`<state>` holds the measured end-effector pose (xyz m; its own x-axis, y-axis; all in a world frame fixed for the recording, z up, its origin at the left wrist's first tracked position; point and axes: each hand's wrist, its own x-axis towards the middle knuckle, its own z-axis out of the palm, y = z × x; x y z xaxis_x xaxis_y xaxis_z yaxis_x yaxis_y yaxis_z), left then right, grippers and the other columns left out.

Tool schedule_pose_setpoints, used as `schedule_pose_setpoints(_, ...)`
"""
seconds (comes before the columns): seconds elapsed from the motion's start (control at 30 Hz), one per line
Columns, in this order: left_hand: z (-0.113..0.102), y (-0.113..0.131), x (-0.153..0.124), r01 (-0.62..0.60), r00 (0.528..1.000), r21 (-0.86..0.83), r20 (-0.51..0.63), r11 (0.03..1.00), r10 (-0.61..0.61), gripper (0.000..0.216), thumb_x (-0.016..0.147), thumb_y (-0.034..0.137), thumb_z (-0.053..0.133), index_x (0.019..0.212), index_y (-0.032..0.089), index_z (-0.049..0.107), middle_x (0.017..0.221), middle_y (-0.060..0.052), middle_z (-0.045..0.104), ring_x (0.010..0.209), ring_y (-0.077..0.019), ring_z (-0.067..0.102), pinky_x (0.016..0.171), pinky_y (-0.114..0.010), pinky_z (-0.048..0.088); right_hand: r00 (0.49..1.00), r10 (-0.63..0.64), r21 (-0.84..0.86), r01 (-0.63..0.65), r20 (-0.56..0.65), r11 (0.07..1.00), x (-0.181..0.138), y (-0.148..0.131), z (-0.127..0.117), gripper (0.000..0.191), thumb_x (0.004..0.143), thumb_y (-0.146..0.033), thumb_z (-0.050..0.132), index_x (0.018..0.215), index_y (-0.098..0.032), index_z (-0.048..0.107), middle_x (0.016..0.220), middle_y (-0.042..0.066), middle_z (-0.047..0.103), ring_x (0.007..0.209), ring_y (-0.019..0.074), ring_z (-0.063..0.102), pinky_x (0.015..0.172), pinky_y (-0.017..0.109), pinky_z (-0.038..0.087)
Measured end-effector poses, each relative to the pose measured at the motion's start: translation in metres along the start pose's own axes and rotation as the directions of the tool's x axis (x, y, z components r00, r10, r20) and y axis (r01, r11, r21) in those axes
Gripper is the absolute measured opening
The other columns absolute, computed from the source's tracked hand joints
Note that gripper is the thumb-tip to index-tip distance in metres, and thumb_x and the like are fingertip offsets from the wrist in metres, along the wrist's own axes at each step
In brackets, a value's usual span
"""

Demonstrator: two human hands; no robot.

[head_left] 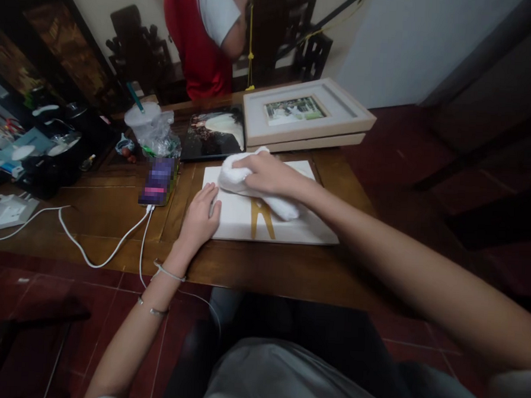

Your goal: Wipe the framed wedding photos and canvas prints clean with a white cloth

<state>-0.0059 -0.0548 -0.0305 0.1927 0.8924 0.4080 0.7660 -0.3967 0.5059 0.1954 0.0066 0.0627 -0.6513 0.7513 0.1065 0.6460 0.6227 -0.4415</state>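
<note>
A white cloth [236, 175] is bunched under my right hand [267, 174], whose fingers close over it and press it onto a flat white board [229, 221]. A tan figure [261, 219] shows on the board's surface, partly covered by the cloth. My left hand [199, 216] rests on the board's left edge, its fingers stretched out and holding nothing. Bracelets circle my left wrist. The board lies flat on a brown wooden table [244, 269] near its front edge.
Behind the board lie a dark photo panel [215, 131] and light wooden picture frames [360, 130], stacked. A phone [158, 181] with white cables [88, 261], a lidded cup [143, 118] and a power strip [13, 209] are leftward. A person in red [198, 41] stands beyond the table.
</note>
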Motion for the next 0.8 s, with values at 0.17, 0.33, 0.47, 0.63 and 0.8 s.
schedule_pose_setpoints(0.17,-0.004,0.002,0.001,-0.015,1.0,0.042,0.0,0.999,0.015,0.037,0.094,0.021,0.05,0.126,0.013,0.066,0.134,-0.017,0.069,0.132,-0.0312,0.06,0.116,-0.056,0.044,0.999,0.003,0.034,-0.001,-0.041,0.999,0.03,-0.023,0.012,0.033,0.077,-0.011,0.046,0.099,-0.014,0.071,0.104,0.011,0.072,0.097,0.0252,0.061,0.081,0.03,0.038)
schedule_pose_setpoints(0.33,-0.005,0.002,0.0,-0.009,1.0,0.038,0.018,0.999,0.008,0.039,0.094,0.019,0.05,0.128,0.01,0.065,0.139,-0.02,0.065,0.136,-0.0321,0.057,0.118,-0.056,0.042,0.996,0.086,0.011,-0.085,-0.032,0.996,0.03,-0.015,0.005,0.039,0.076,-0.011,0.049,0.107,-0.013,0.072,0.099,0.014,0.074,0.095,0.0277,0.062,0.083,0.032,0.042)
schedule_pose_setpoints(0.47,-0.003,0.001,-0.001,-0.007,1.0,0.033,0.01,0.999,0.007,0.039,0.094,0.018,0.049,0.128,0.007,0.064,0.141,-0.022,0.063,0.139,-0.0313,0.054,0.119,-0.053,0.041,0.985,0.163,0.008,-0.163,-0.049,0.987,0.008,0.012,-0.01,0.039,0.076,-0.013,0.049,0.109,-0.011,0.071,0.107,0.018,0.073,0.099,0.032,0.063,0.087,0.037,0.045)
schedule_pose_setpoints(0.63,-0.001,0.002,-0.003,-0.01,1.0,0.032,-0.005,0.999,0.011,0.038,0.094,0.017,0.049,0.129,0.011,0.064,0.142,-0.019,0.063,0.14,-0.0299,0.053,0.12,-0.054,0.041,0.966,0.216,0.017,-0.216,-0.143,0.976,-0.039,0.052,-0.019,0.026,0.075,-0.016,0.048,0.091,-0.018,0.069,0.09,0.012,0.071,0.086,0.0303,0.064,0.078,0.039,0.048)
schedule_pose_setpoints(0.8,0.001,0.002,-0.003,-0.012,1.0,0.016,-0.009,1.0,0.012,0.039,0.094,0.016,0.048,0.13,0.011,0.064,0.143,-0.02,0.062,0.141,-0.0307,0.052,0.121,-0.055,0.04,0.945,0.24,-0.021,-0.251,-0.223,0.968,-0.092,0.072,-0.015,0.018,0.07,-0.015,0.046,0.076,-0.023,0.06,0.067,0.006,0.058,0.068,0.0268,0.058,0.069,0.041,0.046)
